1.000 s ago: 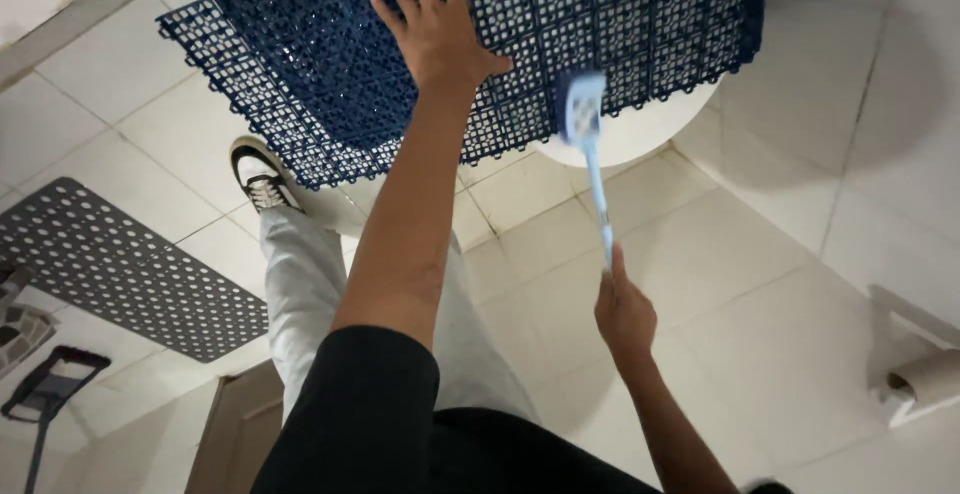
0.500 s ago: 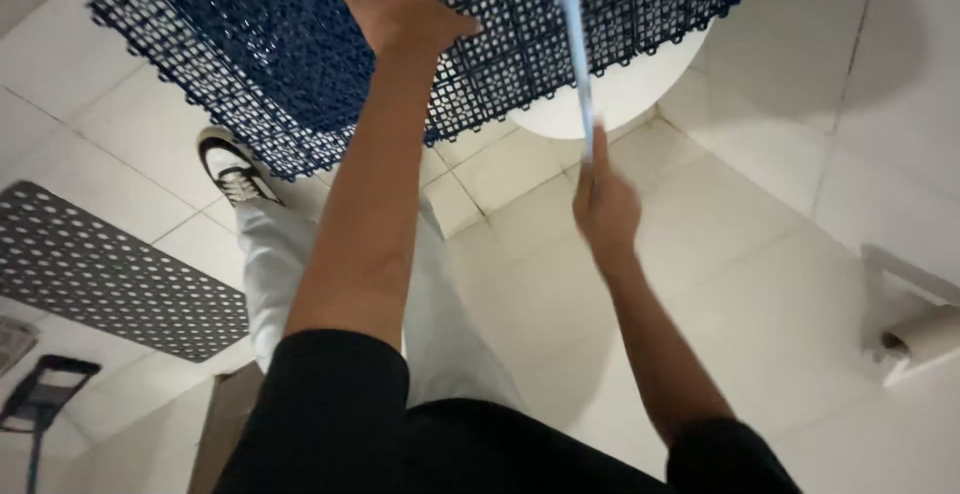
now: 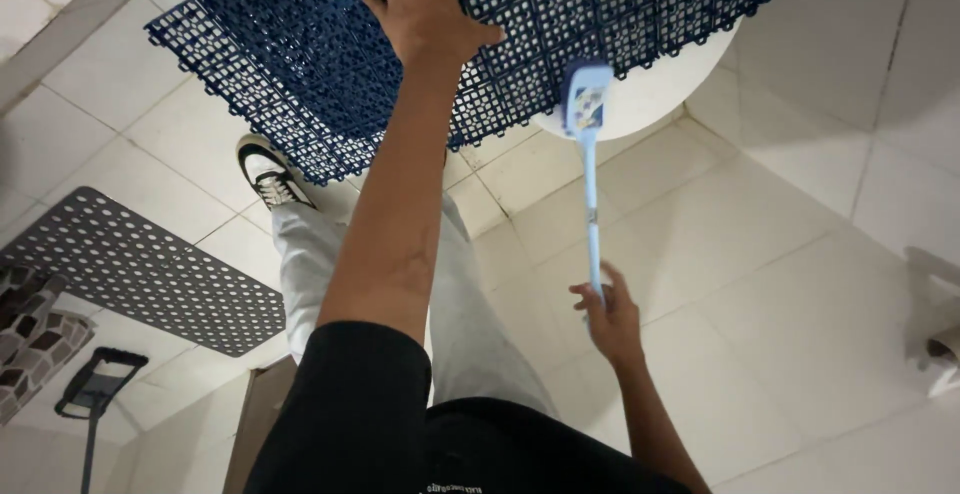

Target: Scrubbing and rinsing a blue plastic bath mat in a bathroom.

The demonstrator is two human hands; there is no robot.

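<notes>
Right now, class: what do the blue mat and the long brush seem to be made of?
Blue mat: probably moulded plastic, matt, with a regular open grid of holes. Long brush: seemingly smooth plastic, with a thin pale-blue handle and a white-rimmed head; its bristles cannot be seen.

bright, even indoor light | soft sheen on pale floor tiles (image 3: 800, 284), no harsh glare | faint shadows under blue lattice mat (image 3: 330, 64) and grey perforated mat (image 3: 140, 274) | slight blur at brush head (image 3: 586, 99) | wide-angle stretch toward edges | lower left corner dimmer

Blue mat (image 3: 300, 74) top beyond frame edge
</notes>
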